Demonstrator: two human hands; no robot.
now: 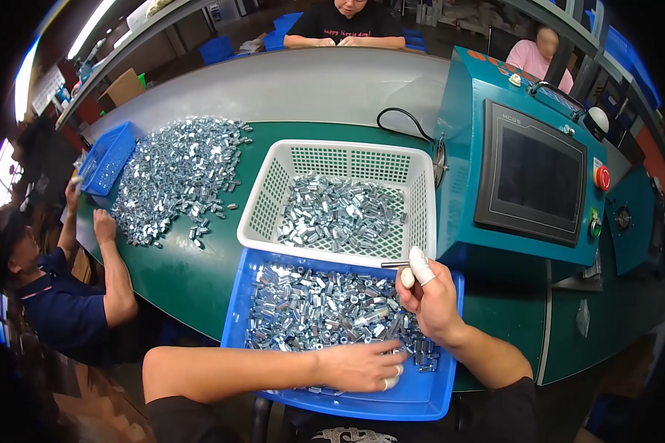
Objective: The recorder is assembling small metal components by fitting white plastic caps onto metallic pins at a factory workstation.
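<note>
A blue tray [414,399] lies in front of me, heaped with small silvery hexagonal metal pieces [318,306], some with a round hole in the end. My left hand [358,367] reaches across its near side, fingers stretched out toward the pieces at the right; whether it touches them I cannot tell. Above the tray's right end, my right hand [432,299] pinches a thin metal rod [395,264] between thumb and forefinger, both in white finger covers. The rod points left over the near rim of a white mesh basket [325,254], which holds more such pieces.
A teal machine [458,214] with a dark screen [536,177] and red button [602,177] stands right of the basket. A large pile of pieces [177,173] and a blue bin [107,159] lie at the left, beside a co-worker's arm [114,266]. Two other people sit beyond.
</note>
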